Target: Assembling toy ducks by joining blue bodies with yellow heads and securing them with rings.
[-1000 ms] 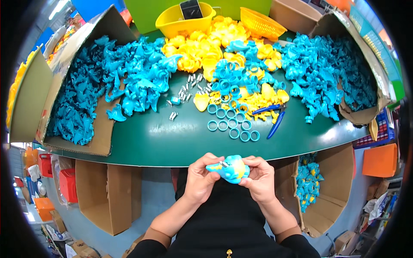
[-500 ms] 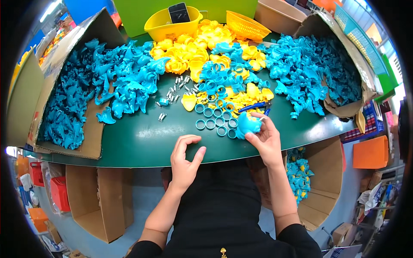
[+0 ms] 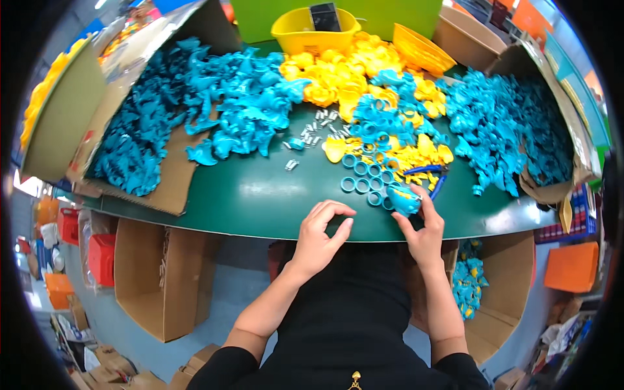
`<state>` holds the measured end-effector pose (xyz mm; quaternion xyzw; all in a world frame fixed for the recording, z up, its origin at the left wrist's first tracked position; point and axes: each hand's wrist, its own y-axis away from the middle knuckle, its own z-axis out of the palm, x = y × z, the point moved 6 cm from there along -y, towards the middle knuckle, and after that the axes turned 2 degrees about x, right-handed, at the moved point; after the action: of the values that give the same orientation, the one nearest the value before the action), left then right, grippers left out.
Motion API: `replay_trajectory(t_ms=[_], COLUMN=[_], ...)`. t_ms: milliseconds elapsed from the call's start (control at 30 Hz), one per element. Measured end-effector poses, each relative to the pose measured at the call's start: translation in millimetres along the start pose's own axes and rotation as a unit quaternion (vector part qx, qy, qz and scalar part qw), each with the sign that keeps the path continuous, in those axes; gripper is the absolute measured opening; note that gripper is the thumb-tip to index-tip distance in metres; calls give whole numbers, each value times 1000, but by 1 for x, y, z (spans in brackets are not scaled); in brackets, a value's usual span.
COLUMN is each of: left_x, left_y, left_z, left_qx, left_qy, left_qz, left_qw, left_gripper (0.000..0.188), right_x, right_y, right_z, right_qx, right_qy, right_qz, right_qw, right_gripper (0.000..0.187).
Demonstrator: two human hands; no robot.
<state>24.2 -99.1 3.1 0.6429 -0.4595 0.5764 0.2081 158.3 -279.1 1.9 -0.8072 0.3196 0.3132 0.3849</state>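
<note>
Bench (image 3: pixel 279 201): glossy green (bowed by the lens)
Floor (image 3: pixel 240 292): blue-grey, below the bench
Back panel (image 3: pixel 380 13): lime green
Light (image 3: pixel 99 4): white, upper left

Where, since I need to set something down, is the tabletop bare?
Up front, bare tabletop lies between the left carton flap and the blue rings; a smaller patch, between the pliers and right carton. The back is crowded with yellow parts and blue parts.

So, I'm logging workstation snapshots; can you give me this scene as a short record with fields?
Left hand: open, nothing visible in it
Right hand: holding a blue-and-yellow piece
Beside the piece: blue rings
Right of rings: blue-handled tool
Left of rings: small metal parts
Table: green
Carton, lower right: similarly coloured pieces inside
</note>
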Motion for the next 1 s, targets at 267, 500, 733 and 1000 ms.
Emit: replay_trajectory(t_ms=[267,500,733,1000], left_x=[-14,-26,-64,-8], left_y=[-53,-89,-77,-20], left_z=[-104,-119,-160,-112], left_qx=[191,170,280,225], left_qy=[-479,-573,-210,-238], left_qz=[57,85,-9,126], left_qw=[855,798,937,937], left_gripper=[27,19,19,23], right_x=[37,87,-59,-84], right_y=[32,83,-16,-79], right_z=[-118,-200,17,184], right_qx=[194,301,-53,-142], right_qy=[-157,471,-11,106], right_qz=[160,84,-31,-225], right_qw=[955,825,998,958], right_gripper=[46,48,19,19])
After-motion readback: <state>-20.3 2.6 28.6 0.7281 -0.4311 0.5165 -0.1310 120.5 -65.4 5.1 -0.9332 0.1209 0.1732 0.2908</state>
